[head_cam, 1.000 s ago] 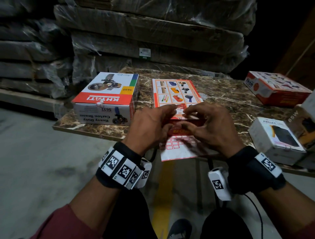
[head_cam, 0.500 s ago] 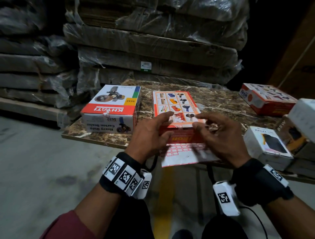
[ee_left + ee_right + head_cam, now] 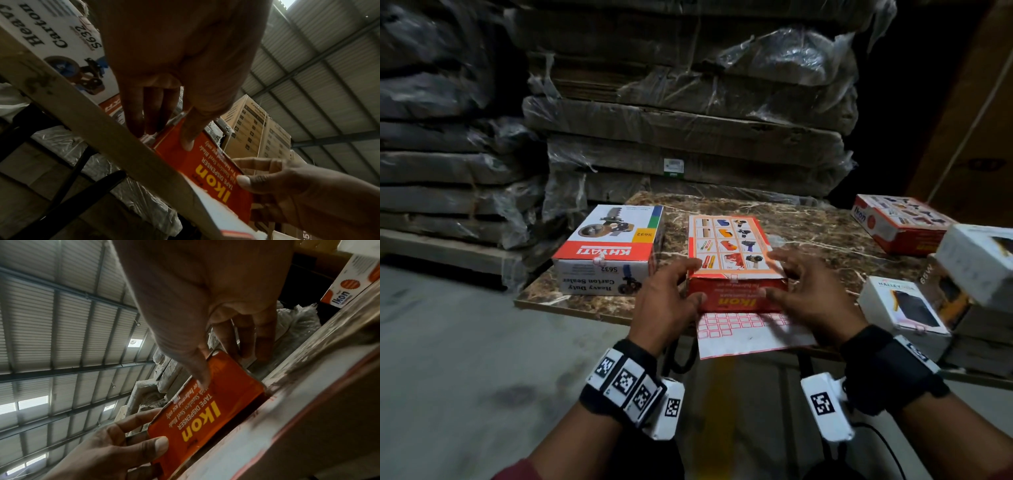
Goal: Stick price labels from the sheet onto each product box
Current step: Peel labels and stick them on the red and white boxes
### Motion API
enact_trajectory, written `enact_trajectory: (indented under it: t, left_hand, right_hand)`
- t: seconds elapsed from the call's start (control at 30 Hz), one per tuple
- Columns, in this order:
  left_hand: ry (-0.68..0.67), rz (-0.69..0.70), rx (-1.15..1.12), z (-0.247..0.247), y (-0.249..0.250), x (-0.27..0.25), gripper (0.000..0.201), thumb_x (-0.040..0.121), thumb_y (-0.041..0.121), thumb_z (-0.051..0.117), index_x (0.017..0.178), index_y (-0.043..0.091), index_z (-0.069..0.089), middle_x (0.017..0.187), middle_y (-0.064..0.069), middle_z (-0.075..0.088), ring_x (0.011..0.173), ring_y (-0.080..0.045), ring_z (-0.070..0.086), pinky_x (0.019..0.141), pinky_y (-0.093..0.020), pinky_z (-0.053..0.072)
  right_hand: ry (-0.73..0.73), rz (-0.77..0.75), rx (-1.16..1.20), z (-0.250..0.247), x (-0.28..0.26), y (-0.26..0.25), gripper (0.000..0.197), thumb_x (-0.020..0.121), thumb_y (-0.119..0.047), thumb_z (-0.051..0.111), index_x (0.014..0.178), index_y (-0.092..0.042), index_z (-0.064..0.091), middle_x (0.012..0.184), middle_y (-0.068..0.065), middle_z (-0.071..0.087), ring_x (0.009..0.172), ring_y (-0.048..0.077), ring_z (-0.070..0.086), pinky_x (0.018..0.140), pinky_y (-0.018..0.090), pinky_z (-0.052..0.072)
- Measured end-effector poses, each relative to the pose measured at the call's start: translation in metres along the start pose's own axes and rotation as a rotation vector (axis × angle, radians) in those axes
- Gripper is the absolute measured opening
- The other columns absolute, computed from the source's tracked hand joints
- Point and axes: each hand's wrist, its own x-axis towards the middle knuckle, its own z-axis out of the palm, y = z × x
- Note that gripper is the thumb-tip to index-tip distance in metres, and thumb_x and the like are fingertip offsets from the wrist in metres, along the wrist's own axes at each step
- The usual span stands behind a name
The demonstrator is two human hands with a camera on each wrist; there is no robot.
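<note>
On the marbled bench (image 3: 808,222), I have both hands at the Ikon box (image 3: 729,246), which lies flat at the near edge, its front end sitting on the label sheet (image 3: 743,334). My left hand (image 3: 666,308) has its thumb on the orange front panel and its fingers (image 3: 690,266) curled around the left side; my right hand (image 3: 813,301) mirrors it, thumb on the front, fingers (image 3: 780,258) reaching over the right corner. It looks like light printed card, stiff at the edges and liable to dent in the middle of a panel, so the corners are where I would hold it. The glossy print may be a little slick. The box is closed; I cannot tell what is in it.

To the left stands the Khyati box (image 3: 607,250), closed too, with what looks like a small label on its front top edge. A second Ikon box (image 3: 897,219) and the white boxes (image 3: 904,308) wait at right, all closed.

The sheet is thin, limp paper overhanging the bench, with rows of red-bordered labels.
</note>
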Motion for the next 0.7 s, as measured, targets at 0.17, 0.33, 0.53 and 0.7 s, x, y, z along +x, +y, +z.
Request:
enact_trajectory:
  t: [0.17,0.33,0.53,0.7]
  left_hand:
    - [-0.008,0.039,-0.001,-0.005,0.012,0.01,0.06,0.09,0.016,0.08,0.143,0.035,0.06,0.144,0.005,0.063,0.124,-0.004,0.058,0.074,-0.012,0.05]
    - [0.052,0.143,-0.073,-0.033,0.026,0.029,0.06,0.086,0.017,0.084,0.138,0.04,0.063,0.139,0.004,0.066,0.122,-0.01,0.065,0.092,-0.035,0.062]
    - [0.136,0.238,-0.145,-0.101,0.025,0.06,0.057,0.076,0.015,0.087,0.128,0.034,0.071,0.119,0.007,0.077,0.11,-0.008,0.073,0.096,-0.046,0.061]
    - [0.151,0.23,-0.085,-0.153,0.001,0.062,0.055,0.082,0.003,0.084,0.128,0.03,0.072,0.116,0.004,0.078,0.106,-0.012,0.075,0.096,-0.048,0.061]
  right_hand:
    - [0.09,-0.012,-0.016,-0.011,-0.002,-0.021,0.05,0.087,-0.021,0.088,0.134,-0.027,0.073,0.143,0.0,0.068,0.128,0.021,0.066,0.102,0.046,0.06]
    - [0.166,-0.086,0.059,-0.023,0.009,-0.047,0.047,0.084,-0.031,0.09,0.129,-0.036,0.075,0.137,-0.007,0.072,0.116,0.017,0.072,0.097,0.046,0.063]
    - [0.208,-0.263,0.094,-0.007,0.039,-0.1,0.042,0.083,-0.032,0.091,0.123,-0.029,0.079,0.122,-0.009,0.078,0.107,0.003,0.074,0.099,0.038,0.062]
    - [0.182,-0.342,0.121,0.043,0.06,-0.129,0.046,0.082,-0.039,0.09,0.126,-0.027,0.079,0.122,-0.008,0.079,0.106,0.007,0.074,0.1,0.039,0.06]
